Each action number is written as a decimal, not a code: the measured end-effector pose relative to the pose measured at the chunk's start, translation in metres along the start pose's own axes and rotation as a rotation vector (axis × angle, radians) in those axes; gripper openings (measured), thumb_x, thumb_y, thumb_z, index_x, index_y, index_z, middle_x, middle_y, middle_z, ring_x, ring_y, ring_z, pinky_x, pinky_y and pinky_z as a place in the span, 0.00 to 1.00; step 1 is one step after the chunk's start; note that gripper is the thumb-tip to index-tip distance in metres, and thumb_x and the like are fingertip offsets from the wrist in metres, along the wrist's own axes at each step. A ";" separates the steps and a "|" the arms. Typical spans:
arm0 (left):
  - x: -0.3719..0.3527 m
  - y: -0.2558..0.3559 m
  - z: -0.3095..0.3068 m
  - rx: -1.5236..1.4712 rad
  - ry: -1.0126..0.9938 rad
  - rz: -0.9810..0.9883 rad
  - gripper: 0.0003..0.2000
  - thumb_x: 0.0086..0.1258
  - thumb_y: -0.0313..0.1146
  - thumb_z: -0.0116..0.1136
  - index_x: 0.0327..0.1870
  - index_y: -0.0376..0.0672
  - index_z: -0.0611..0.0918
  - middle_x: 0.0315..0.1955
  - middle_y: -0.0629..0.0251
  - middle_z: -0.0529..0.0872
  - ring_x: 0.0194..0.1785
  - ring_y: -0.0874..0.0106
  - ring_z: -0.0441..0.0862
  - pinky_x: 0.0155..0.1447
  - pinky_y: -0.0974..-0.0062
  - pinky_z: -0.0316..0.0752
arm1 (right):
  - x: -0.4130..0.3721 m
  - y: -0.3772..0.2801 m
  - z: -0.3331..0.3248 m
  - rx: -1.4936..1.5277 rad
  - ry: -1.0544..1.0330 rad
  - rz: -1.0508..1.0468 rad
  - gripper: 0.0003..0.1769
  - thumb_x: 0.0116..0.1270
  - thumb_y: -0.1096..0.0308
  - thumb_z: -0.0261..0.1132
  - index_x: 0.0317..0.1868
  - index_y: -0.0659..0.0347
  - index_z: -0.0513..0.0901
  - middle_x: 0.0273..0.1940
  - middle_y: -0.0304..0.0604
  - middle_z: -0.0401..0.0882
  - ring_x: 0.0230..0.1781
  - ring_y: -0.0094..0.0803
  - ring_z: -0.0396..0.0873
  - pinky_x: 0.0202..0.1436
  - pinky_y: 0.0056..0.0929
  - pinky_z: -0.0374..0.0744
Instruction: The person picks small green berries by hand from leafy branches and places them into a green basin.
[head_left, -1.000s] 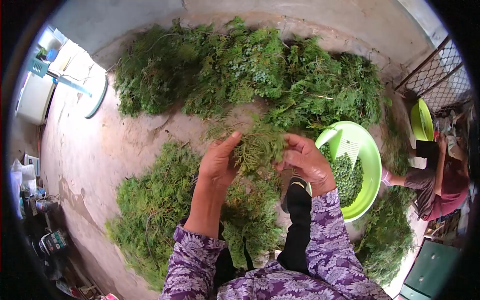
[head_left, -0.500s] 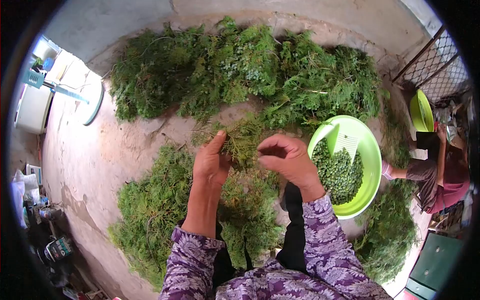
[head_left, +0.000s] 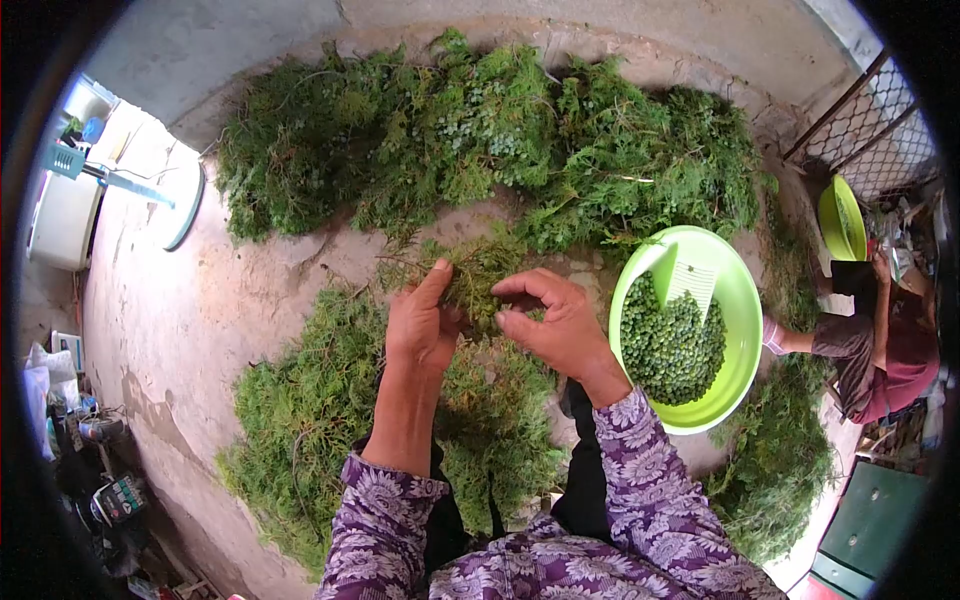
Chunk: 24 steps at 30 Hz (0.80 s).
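Note:
My left hand (head_left: pixel 420 325) is closed around a leafy evergreen sprig (head_left: pixel 480 268), its thumb lying along the stem. The sprig's flat, scaly green fronds spread up and to the right of that hand. At the sprig's right edge is my right hand (head_left: pixel 555 325), its thumb and curled fingers a little apart; I see nothing held between them. Close by on the right, a lime-green basin (head_left: pixel 742 350) with a ridged sloping panel holds many small round green cones (head_left: pixel 670 350). Cut branches (head_left: pixel 495 400) lie below both hands.
A long heap of cut evergreen branches (head_left: pixel 480 140) runs along the wall. Another pile (head_left: pixel 300 420) lies at lower left. To the right sits another person (head_left: pixel 880 350) near a second green basin (head_left: pixel 842 220). A fan base (head_left: pixel 185 205) stands at left.
My right hand has moved left, from beside the basin towards the sprig's fronds. My left hand keeps its hold on the sprig in nearly the same place.

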<state>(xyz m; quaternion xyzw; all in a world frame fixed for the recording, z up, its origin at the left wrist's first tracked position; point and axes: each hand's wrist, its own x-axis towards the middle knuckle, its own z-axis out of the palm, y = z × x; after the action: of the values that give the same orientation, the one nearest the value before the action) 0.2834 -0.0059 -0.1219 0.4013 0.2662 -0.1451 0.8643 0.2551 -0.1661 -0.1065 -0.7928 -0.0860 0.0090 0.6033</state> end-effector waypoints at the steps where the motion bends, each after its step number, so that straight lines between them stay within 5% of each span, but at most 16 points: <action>1: -0.001 0.000 0.001 0.000 0.001 -0.001 0.07 0.60 0.31 0.58 0.35 0.42 0.74 0.25 0.69 0.77 0.19 0.77 0.71 0.21 0.79 0.67 | 0.000 0.001 0.000 0.000 -0.001 0.001 0.14 0.49 0.70 0.64 0.38 0.62 0.78 0.31 0.40 0.75 0.27 0.25 0.75 0.32 0.23 0.74; 10: -0.012 0.004 0.007 0.098 0.001 0.081 0.08 0.60 0.31 0.58 0.39 0.45 0.77 0.28 0.73 0.78 0.22 0.80 0.72 0.21 0.81 0.66 | 0.002 0.005 0.002 -0.011 -0.102 0.125 0.15 0.47 0.70 0.64 0.38 0.63 0.77 0.29 0.40 0.76 0.28 0.25 0.75 0.34 0.23 0.74; 19: -0.017 0.013 0.002 0.127 -0.094 0.075 0.09 0.59 0.29 0.57 0.42 0.44 0.78 0.32 0.72 0.78 0.28 0.80 0.74 0.24 0.81 0.67 | 0.004 0.013 -0.007 0.485 -0.055 0.291 0.13 0.55 0.69 0.65 0.40 0.65 0.76 0.30 0.33 0.75 0.27 0.17 0.73 0.33 0.18 0.73; 24: -0.022 0.016 0.004 0.199 -0.121 0.050 0.15 0.54 0.23 0.60 0.44 0.39 0.76 0.35 0.65 0.79 0.35 0.74 0.78 0.38 0.77 0.75 | 0.005 0.009 -0.012 0.551 -0.020 0.317 0.10 0.58 0.70 0.61 0.39 0.66 0.77 0.28 0.34 0.76 0.24 0.17 0.71 0.29 0.17 0.72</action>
<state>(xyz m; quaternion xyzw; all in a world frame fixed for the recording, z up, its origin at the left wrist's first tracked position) 0.2739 0.0015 -0.0971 0.4821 0.1878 -0.1731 0.8380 0.2629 -0.1793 -0.1110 -0.6029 0.0382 0.1335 0.7856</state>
